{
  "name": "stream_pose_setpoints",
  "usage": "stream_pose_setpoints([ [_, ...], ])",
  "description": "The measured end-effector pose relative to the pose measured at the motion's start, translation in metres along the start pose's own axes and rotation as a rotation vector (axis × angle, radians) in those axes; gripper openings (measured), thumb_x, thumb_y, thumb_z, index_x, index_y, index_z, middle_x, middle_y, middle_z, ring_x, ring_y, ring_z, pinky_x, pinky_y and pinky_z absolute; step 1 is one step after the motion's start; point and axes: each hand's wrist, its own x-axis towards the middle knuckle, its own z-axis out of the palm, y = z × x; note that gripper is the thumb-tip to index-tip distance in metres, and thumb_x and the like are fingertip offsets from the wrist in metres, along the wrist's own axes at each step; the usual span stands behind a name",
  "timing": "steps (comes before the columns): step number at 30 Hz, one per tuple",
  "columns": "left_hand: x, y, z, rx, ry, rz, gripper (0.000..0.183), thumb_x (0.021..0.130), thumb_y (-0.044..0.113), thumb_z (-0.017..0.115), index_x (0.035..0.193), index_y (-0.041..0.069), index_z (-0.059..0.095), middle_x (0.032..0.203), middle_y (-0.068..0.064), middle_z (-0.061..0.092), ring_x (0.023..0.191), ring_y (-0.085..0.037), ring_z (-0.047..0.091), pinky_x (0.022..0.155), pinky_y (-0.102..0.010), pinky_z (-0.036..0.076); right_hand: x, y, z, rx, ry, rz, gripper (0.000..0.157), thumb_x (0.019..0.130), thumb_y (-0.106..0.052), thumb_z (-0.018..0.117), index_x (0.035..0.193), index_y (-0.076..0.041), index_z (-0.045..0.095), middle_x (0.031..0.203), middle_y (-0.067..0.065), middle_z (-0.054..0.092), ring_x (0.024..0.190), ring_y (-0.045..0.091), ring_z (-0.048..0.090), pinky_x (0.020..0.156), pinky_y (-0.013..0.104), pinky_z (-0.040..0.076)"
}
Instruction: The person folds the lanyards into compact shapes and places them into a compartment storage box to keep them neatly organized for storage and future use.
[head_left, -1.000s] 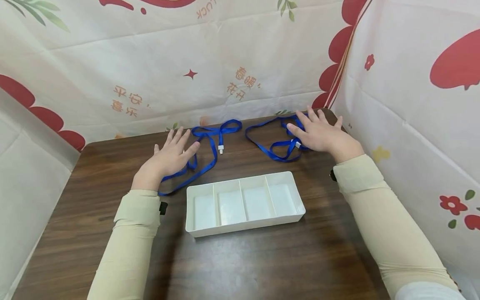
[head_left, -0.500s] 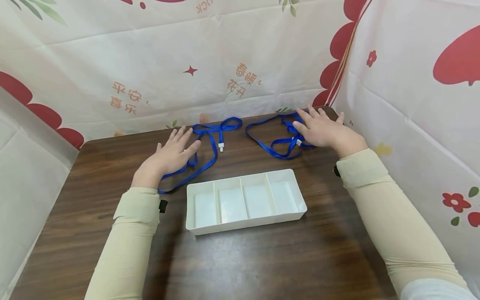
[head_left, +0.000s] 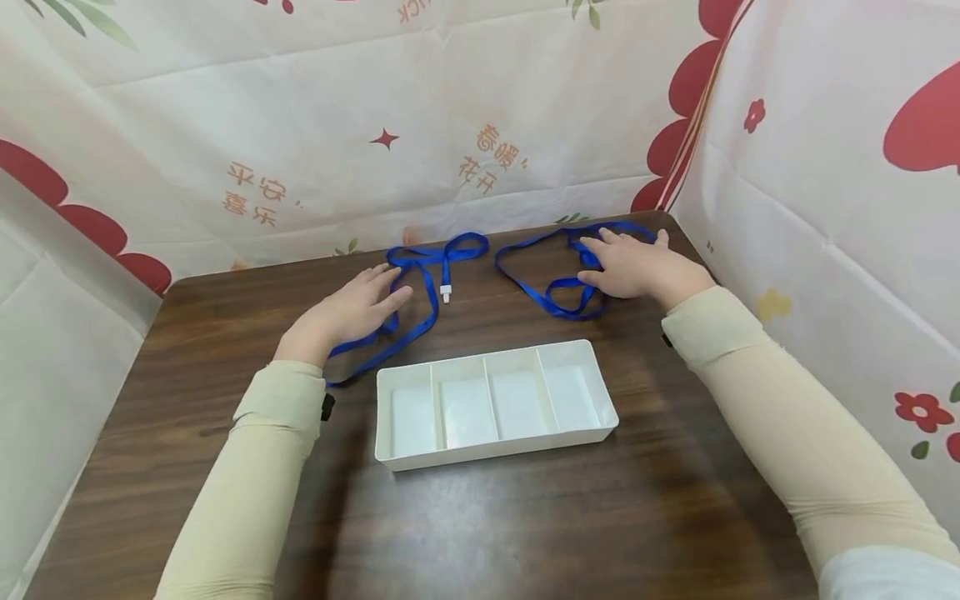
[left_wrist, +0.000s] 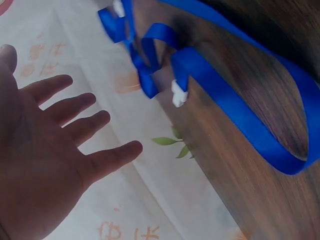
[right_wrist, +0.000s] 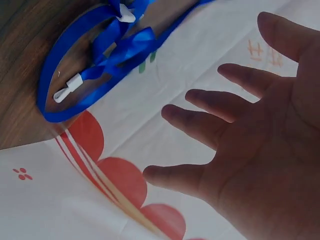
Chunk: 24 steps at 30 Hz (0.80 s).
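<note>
Two blue lanyards lie loosely looped near the far table edge. Over the left lanyard (head_left: 411, 337) my left hand (head_left: 341, 317) hovers palm down, its fingers extended. My right hand (head_left: 637, 265), also palm down with fingers spread, is above the right lanyard (head_left: 572, 315) and hides part of it. Both wrist views show the palms holding nothing and apart from the straps. A white plastic clip (left_wrist: 179, 94) hangs on the left lanyard's strap (left_wrist: 235, 109); another white clip (right_wrist: 68, 88) ends the right one. Nearer the camera sits a white tray (head_left: 495, 450) with several compartments.
The brown wooden table (head_left: 480, 533) carries everything. A white printed cloth (head_left: 337, 108) rises behind its far edge, and another cloth wall (head_left: 817, 192) stands close along the right side, beside my right forearm.
Both hands have sunk a little toward the lanyards. The right one has shifted slightly left, uncovering more of the strap behind it. The tray and lanyards stay where they were.
</note>
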Motion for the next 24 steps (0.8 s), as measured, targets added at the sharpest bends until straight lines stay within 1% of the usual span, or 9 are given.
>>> stream_pose_setpoints([
  [5, 0.016, -0.003, 0.008, 0.100, -0.037, -0.014, 0.082, 0.110, 0.068, 0.028, 0.170, 0.013, 0.023, 0.179, -0.019, 0.013, 0.167, -0.042, 0.007, 0.132, -0.066, 0.015, 0.020, -0.012, 0.003, -0.057, -0.046, -0.027, 0.074, 0.112, -0.045, 0.048, 0.171, -0.011, 0.019, 0.177, 0.027, 0.010, 0.163, 0.053, 0.012, 0.116, 0.090, -0.005],
  [8, 0.023, -0.003, 0.012, 0.146, -0.049, 0.005, 0.079, 0.110, 0.067, 0.032, 0.169, 0.014, 0.028, 0.179, -0.018, 0.016, 0.168, -0.041, 0.009, 0.132, -0.065, 0.019, 0.030, -0.021, 0.009, -0.112, -0.062, -0.046, 0.074, 0.111, -0.043, 0.051, 0.171, -0.011, 0.021, 0.177, 0.025, 0.012, 0.162, 0.054, 0.016, 0.117, 0.089, -0.003],
  [11, 0.030, -0.002, 0.014, 0.189, -0.063, 0.031, 0.078, 0.110, 0.066, 0.035, 0.168, 0.014, 0.033, 0.180, -0.016, 0.015, 0.167, -0.041, 0.010, 0.131, -0.065, 0.022, 0.039, -0.031, 0.016, -0.201, -0.054, -0.090, 0.074, 0.111, -0.042, 0.052, 0.171, -0.014, 0.020, 0.178, 0.023, 0.013, 0.161, 0.053, 0.022, 0.119, 0.088, 0.001],
  [15, 0.040, 0.004, 0.015, 0.244, -0.102, 0.073, 0.076, 0.110, 0.063, 0.039, 0.166, 0.012, 0.036, 0.179, -0.018, 0.015, 0.167, -0.044, 0.010, 0.131, -0.065, 0.022, 0.049, -0.047, 0.023, -0.329, 0.001, -0.206, 0.072, 0.111, -0.040, 0.052, 0.172, -0.018, 0.019, 0.179, 0.019, 0.013, 0.162, 0.047, 0.026, 0.121, 0.086, 0.008],
  [18, 0.048, 0.007, 0.016, 0.271, -0.134, 0.094, 0.074, 0.111, 0.059, 0.042, 0.166, 0.010, 0.035, 0.179, -0.019, 0.016, 0.166, -0.045, 0.009, 0.131, -0.066, 0.020, 0.059, -0.065, 0.027, -0.401, 0.057, -0.302, 0.069, 0.111, -0.039, 0.052, 0.171, -0.018, 0.024, 0.179, 0.016, 0.015, 0.163, 0.042, 0.027, 0.122, 0.084, 0.011],
  [21, 0.055, 0.005, 0.018, 0.295, -0.153, 0.100, 0.073, 0.112, 0.057, 0.043, 0.167, 0.011, 0.034, 0.178, -0.020, 0.017, 0.166, -0.045, 0.009, 0.131, -0.066, 0.019, 0.071, -0.084, 0.031, -0.442, 0.099, -0.380, 0.066, 0.111, -0.040, 0.053, 0.169, -0.018, 0.029, 0.179, 0.014, 0.020, 0.163, 0.038, 0.029, 0.125, 0.081, 0.014],
  [24, 0.060, 0.004, 0.021, 0.313, -0.149, 0.095, 0.072, 0.112, 0.057, 0.043, 0.167, 0.011, 0.034, 0.178, -0.019, 0.018, 0.167, -0.043, 0.010, 0.132, -0.065, 0.020, 0.082, -0.099, 0.036, -0.472, 0.107, -0.443, 0.065, 0.111, -0.041, 0.052, 0.169, -0.018, 0.031, 0.178, 0.012, 0.023, 0.162, 0.036, 0.031, 0.126, 0.077, 0.019],
])
